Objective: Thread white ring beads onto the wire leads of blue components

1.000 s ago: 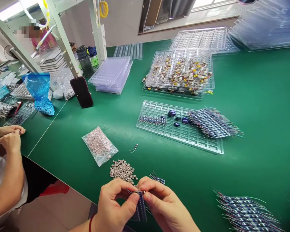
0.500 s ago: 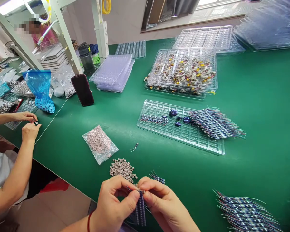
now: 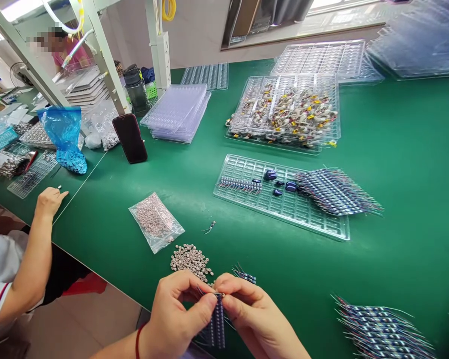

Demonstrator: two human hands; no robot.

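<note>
My left hand (image 3: 177, 311) and my right hand (image 3: 252, 314) meet at the table's near edge, both pinched on a strip of blue wired parts (image 3: 216, 326) that hangs down between them. At the fingertips a tiny silvery piece sits against the strip's top. Just beyond my hands lie a heap of small grey rings (image 3: 190, 259) and a few more blue wired parts (image 3: 244, 274). A clear bag of the same rings (image 3: 155, 221) rests to the left.
A clear tray (image 3: 280, 212) holds blue parts and a fan of wired strips (image 3: 336, 191). Another strip pile (image 3: 381, 329) lies at the near right. Farther back stand trays of coils (image 3: 284, 112), stacked lids (image 3: 177, 112), a phone (image 3: 130, 138). A co-worker's hand (image 3: 49, 200) rests left.
My hands have stayed pinched on the strip with almost no movement. The co-worker's hands moved forward onto the table, and one of them has gone out of sight.
</note>
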